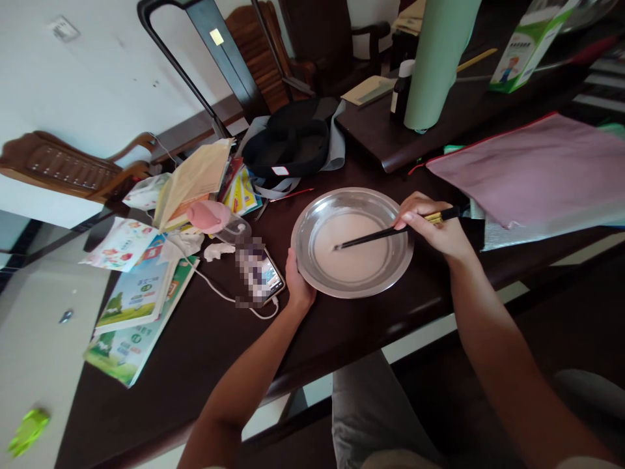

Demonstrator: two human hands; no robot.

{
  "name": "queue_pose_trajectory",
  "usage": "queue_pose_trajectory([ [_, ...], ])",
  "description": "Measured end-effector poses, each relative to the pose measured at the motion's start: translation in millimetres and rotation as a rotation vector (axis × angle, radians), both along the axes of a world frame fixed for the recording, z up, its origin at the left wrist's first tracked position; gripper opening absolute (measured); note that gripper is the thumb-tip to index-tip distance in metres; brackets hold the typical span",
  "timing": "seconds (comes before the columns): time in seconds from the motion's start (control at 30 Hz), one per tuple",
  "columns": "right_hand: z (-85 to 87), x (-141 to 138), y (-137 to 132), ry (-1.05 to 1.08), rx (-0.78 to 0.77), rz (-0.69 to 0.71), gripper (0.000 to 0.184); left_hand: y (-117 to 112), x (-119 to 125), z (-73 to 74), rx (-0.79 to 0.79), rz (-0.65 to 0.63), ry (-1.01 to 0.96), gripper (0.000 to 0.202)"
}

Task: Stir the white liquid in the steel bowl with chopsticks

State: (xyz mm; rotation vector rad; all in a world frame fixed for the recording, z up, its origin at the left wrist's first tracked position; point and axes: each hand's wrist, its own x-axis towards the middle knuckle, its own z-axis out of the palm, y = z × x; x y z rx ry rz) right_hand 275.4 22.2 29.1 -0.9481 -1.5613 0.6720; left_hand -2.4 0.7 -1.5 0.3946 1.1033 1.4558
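Observation:
A shiny metal bowl (352, 288) stands on the dark table in front of me, holding a milky off-white liquid (346, 262). My left hand (299, 285) grips the bowl by its left side, the thumb up near the rim and the other fingers hidden behind or beneath it. In my right hand (428, 225) is a pair of black chopsticks (374, 236) with gold near the upper ends. They slant down leftward across the bowl, and their tips touch the liquid near its middle.
Left of the bowl, a phone (266, 277) lies plugged into a white cable. Books (129, 312), tissues (117, 244) and a pink-topped item (208, 216) crowd the left side. Behind sits an open black case (288, 146). A pink zip pouch (527, 163) and green cylinder (439, 65) are rightward.

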Motion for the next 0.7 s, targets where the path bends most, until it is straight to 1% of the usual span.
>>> queue_pose_trajectory([
  [0.1,-1.8,1.2,1.1,0.084,0.050,-0.144,0.039,0.0,0.8,0.6,0.020,-0.003,-0.002,0.035],
  [0.13,-2.2,1.8,1.3,0.119,0.066,-0.164,0.042,0.0,0.8,0.6,0.021,-0.003,-0.003,0.035],
  [0.17,-2.2,2.1,1.2,0.140,0.073,-0.153,0.044,0.1,0.6,0.3,0.017,-0.001,-0.004,0.035],
  [0.2,-1.6,2.0,0.9,0.135,0.070,-0.110,0.045,0.1,0.3,-0.1,0.013,0.000,-0.005,0.035],
  [0.27,0.5,0.8,-0.1,0.064,0.038,-0.002,0.040,0.1,-0.5,-1.0,0.008,0.002,-0.003,0.035],
  [0.3,1.4,0.1,-0.4,0.023,0.018,0.029,0.037,0.1,-0.8,-1.2,0.009,0.002,-0.001,0.035],
  [0.33,1.8,-0.4,-0.5,-0.006,0.004,0.026,0.035,0.0,-1.0,-1.3,0.010,0.001,0.000,0.035],
  [0.37,1.5,-0.4,-0.3,-0.013,0.000,-0.010,0.035,-0.2,-0.9,-1.2,0.011,-0.003,0.001,0.035],
  [0.43,-0.4,0.7,0.3,0.048,0.022,-0.125,0.039,-0.5,-0.6,-0.4,0.014,-0.012,0.000,0.036],
  [0.47,-1.3,1.4,0.5,0.097,0.040,-0.162,0.042,-0.6,-0.3,0.0,0.015,-0.015,-0.002,0.035],
  [0.5,-1.8,1.9,0.4,0.139,0.053,-0.168,0.044,-0.7,-0.2,0.3,0.015,-0.017,-0.004,0.035],
  [0.57,-0.5,1.3,-0.5,0.150,0.040,-0.084,0.045,-0.7,-0.2,0.3,0.011,-0.014,-0.006,0.035],
  [0.63,2.6,-0.9,-1.7,0.063,0.000,0.027,0.039,-0.4,-0.7,-0.5,0.006,-0.010,-0.004,0.035],
  [0.67,3.8,-1.9,-2.0,0.017,-0.013,0.051,0.037,-0.2,-0.9,-1.0,0.006,-0.008,-0.002,0.035],
  [0.7,4.3,-2.5,-1.9,-0.013,-0.013,0.043,0.035,-0.1,-1.1,-1.5,0.010,-0.008,0.000,0.035],
])
